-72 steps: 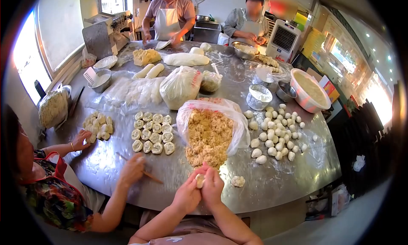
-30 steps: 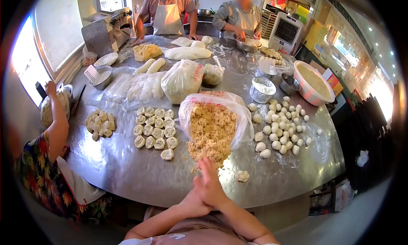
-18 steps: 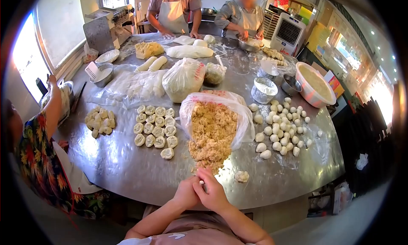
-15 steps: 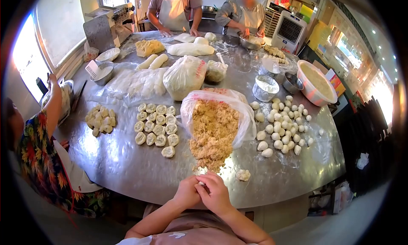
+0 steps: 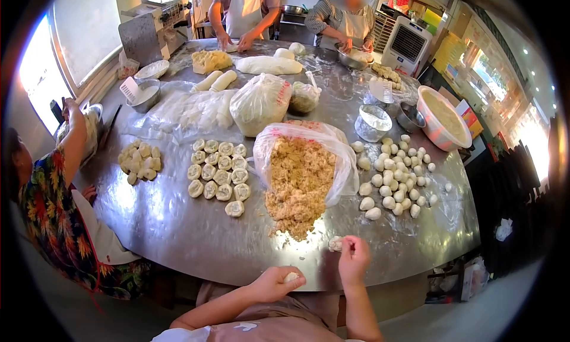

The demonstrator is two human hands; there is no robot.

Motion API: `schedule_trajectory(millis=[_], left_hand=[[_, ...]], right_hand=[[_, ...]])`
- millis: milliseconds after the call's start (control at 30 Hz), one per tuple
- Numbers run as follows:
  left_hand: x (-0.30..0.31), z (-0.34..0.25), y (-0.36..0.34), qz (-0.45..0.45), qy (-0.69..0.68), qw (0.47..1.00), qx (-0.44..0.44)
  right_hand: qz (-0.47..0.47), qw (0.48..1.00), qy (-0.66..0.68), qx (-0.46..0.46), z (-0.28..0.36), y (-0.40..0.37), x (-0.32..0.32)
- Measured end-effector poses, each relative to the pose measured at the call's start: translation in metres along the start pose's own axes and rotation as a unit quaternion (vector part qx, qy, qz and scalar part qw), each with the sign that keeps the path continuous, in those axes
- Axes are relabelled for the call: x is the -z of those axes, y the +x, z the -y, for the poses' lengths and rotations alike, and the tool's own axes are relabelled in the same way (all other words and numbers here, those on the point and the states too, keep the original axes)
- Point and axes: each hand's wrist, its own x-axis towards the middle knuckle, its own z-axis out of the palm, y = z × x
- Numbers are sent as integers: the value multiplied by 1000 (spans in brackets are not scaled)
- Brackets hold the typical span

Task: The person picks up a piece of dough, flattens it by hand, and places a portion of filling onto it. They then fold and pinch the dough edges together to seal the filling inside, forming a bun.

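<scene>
Near the front edge of the metal table, my left hand (image 5: 275, 284) is closed round a small pale dough piece (image 5: 291, 277). My right hand (image 5: 355, 260) is to its right, fingertips pinched together at a small lumpy dough piece (image 5: 336, 243) on the table; whether they grip it is hard to see. Crumbly tan filling (image 5: 297, 190) spills from an open plastic bag (image 5: 343, 158) in front of my hands. Round white dough balls (image 5: 389, 179) lie to the right of the bag. Left of it stand rows of pleated dough pieces (image 5: 223, 177).
A pile of cut dough (image 5: 140, 161) lies left. Behind are a tied plastic bag (image 5: 260, 106), metal bowls (image 5: 373, 123) and a large pink-rimmed tub (image 5: 444, 117). A person in a floral top (image 5: 59, 223) is at the left; two people in aprons stand across the table.
My hands have moved apart: the right one went right to the lumpy dough piece, the left one lower with dough. Across the table, one person's hands have come together on some dough.
</scene>
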Motion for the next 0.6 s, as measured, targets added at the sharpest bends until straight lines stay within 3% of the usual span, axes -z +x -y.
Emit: schedule_trajectory(millis=[33,67,100,167,200,333,500,600], left_hand=[[-3,2,4,-36,-50,997,-45],[-6,4,5,-71,-99,988,-89],[-2,0,7,-55,-192,980,-6],[3,5,10,-47,-299,952,38],[4,7,11,-46,-353,932,61],[4,16,11,-33,-466,884,7],[16,7,12,-187,-448,873,48],[24,4,22,-256,-474,842,7]], right_hand=[[-25,999,-20,-16,-7,3,2],[-4,998,-56,38,-20,-1,-5],[16,991,-92,92,-38,-10,-16],[25,969,-154,193,-37,-21,-25],[21,971,-145,190,-37,-23,-27],[17,982,-97,163,-31,-22,-27],[18,988,-10,153,36,-20,-8],[189,965,162,86,61,-31,-24]])
